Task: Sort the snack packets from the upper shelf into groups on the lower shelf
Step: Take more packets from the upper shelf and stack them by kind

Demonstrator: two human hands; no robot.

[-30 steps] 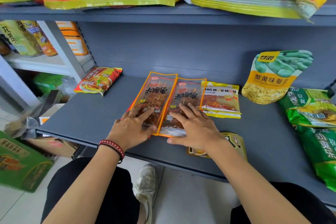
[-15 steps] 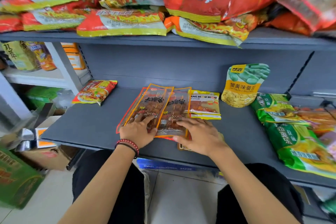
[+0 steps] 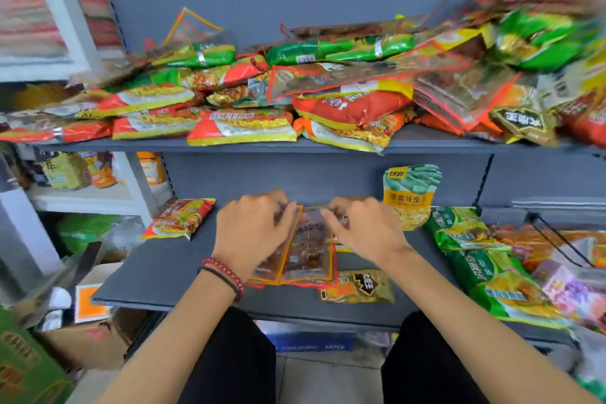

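Observation:
A heap of red, green and clear snack packets covers the upper shelf. On the grey lower shelf two clear orange-edged skewer packets lie side by side. My left hand and my right hand hover over their far ends with fingers loosely curled, holding nothing that I can make out. Motion blurs both hands. A red noodle packet lies at the left, a yellow-green bean pouch leans on the back wall, and green packets lie at the right.
A dark yellow packet lies at the lower shelf's front edge below my right hand. Cardboard boxes and a green carton stand on the floor at the left. A white neighbouring shelf holds more bags.
Both hands have lifted off the near ends of the skewer packets and moved toward their far ends. The view has tilted up, bringing the upper shelf's pile into sight.

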